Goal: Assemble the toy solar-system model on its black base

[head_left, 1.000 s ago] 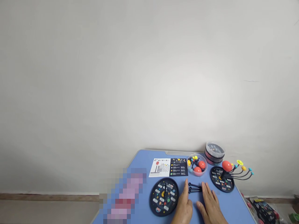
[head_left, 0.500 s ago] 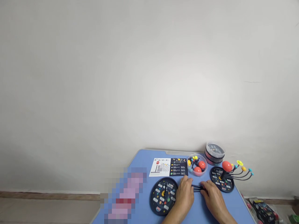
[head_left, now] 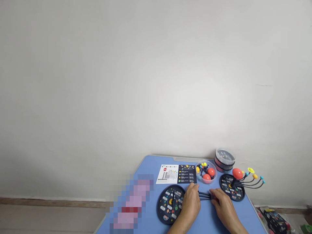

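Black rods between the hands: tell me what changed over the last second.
Both hands closed in on the black rods: the left hand slid forward over their left ends, and the right hand now grips their right ends. The black disc, clear bowl and finished model stayed put.

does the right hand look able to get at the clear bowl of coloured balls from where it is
Probably yes. The right hand rests at the black rods, and the clear bowl sits just beyond them on the blue table, open-topped, with only bare table between. The left hand lies off to the side, not across the path.
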Tool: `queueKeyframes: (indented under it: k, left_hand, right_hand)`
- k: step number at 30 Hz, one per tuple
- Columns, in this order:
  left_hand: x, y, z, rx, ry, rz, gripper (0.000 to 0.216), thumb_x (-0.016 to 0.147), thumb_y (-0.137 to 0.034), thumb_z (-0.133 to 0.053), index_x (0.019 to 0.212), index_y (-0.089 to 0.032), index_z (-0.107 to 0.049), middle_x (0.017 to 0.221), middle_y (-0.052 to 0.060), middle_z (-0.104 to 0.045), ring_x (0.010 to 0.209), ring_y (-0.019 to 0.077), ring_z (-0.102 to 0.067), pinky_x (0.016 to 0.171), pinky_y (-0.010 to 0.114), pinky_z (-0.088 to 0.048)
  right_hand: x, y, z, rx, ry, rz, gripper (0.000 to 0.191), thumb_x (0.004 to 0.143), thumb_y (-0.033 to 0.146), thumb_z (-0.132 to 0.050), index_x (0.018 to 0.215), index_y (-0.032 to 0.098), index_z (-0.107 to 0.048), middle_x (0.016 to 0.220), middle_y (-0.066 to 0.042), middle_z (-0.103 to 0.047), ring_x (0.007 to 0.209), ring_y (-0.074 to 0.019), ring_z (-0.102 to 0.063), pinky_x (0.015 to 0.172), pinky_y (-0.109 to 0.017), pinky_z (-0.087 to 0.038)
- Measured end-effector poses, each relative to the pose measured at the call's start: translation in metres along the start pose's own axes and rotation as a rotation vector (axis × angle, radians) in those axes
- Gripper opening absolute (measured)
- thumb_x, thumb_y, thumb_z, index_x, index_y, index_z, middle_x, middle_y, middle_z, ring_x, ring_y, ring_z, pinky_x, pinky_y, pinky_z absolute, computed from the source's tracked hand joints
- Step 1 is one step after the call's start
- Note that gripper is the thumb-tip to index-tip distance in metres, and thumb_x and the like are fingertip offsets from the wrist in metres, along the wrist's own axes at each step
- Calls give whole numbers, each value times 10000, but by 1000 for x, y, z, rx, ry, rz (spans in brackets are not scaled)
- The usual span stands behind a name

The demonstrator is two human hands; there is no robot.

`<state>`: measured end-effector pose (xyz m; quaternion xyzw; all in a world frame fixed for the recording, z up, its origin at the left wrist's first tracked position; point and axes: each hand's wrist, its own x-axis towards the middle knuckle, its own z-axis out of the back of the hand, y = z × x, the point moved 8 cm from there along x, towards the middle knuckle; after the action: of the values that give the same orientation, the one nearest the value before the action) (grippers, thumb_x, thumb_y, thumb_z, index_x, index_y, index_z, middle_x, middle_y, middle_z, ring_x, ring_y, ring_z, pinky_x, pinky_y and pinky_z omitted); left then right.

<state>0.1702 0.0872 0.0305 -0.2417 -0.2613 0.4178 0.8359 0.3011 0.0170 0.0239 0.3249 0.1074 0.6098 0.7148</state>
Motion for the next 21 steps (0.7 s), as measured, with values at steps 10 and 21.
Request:
queueKeyframes:
  k: [10, 21]
  left_hand:
    - [-20, 11, 5, -34, 47, 18, 547, 833, 36, -337, 1318, -54, -572, 1203, 169, -645, 1161, 229, -597, 1019, 299, -447]
    - [-12, -36, 17, -47, -105, -178, 228, 888, -106, -497, 753, -187, -662, 822, 67, -676, 808, 241, -663, 718, 323, -520]
  right_hand:
    - [-11, -8, 0, -4, -63, -27, 481, 754, 166, -478, 1189, 152, -685, 1121, -115, -717, 1021, -258, -660, 921, -334, -498]
    - [62, 32, 47, -370, -74, 134, 392, 980, 264, -333, 959, 200, -719, 950, -77, -737, 897, -214, -662, 767, -281, -483]
